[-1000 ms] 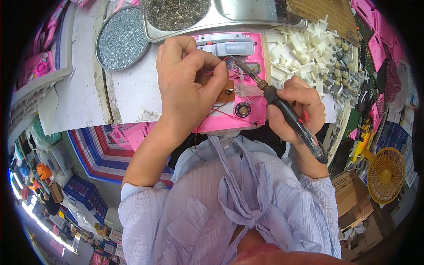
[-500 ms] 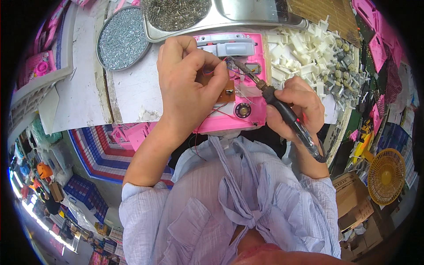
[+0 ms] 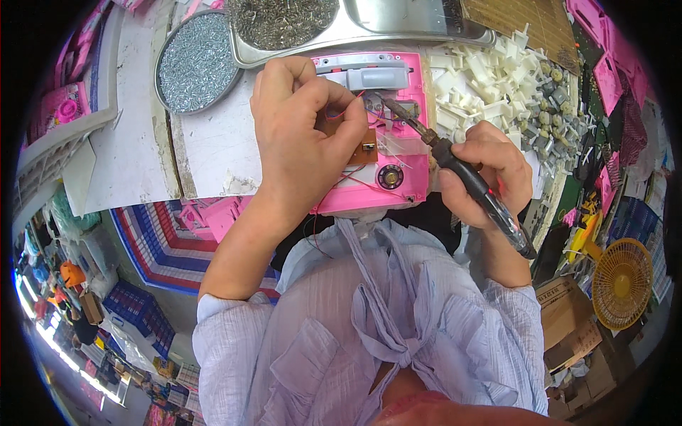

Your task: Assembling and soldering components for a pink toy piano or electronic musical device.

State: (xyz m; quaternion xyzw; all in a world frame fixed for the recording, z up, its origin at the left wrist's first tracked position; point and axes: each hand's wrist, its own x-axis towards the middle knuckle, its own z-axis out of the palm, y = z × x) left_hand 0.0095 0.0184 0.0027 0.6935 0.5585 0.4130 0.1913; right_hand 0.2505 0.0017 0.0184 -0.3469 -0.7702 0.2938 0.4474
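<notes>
An open pink plastic housing (image 3: pixel 415 181) lies before me, holding a brown circuit board (image 3: pixel 364 155), a small round speaker (image 3: pixel 390 177) and a grey battery-like or motor-like metal part (image 3: pixel 374 104). Over its left side, my left hand (image 3: pixel 302 131) pinches thumb and fingertips together on a thin wire (image 3: pixel 360 94), partly hidden by the fingers. My right hand (image 3: pixel 497 167) grips the black handle of a soldering iron (image 3: pixel 469 177). The iron's tip points up and left, close to the metal part; whether it touches is too small to tell.
A round tray of small screws (image 3: pixel 199 64) stands at the back left. Beside it, a metal tray (image 3: pixel 355 32) holds springs. White plastic pieces (image 3: pixel 483 85) and small motors (image 3: pixel 554 113) are heaped at right. A yellow fan (image 3: pixel 621 282) stands far right.
My right hand and the soldering iron have shifted slightly right, and the tip has moved a little away from the left fingertips. The left hand stays almost still.
</notes>
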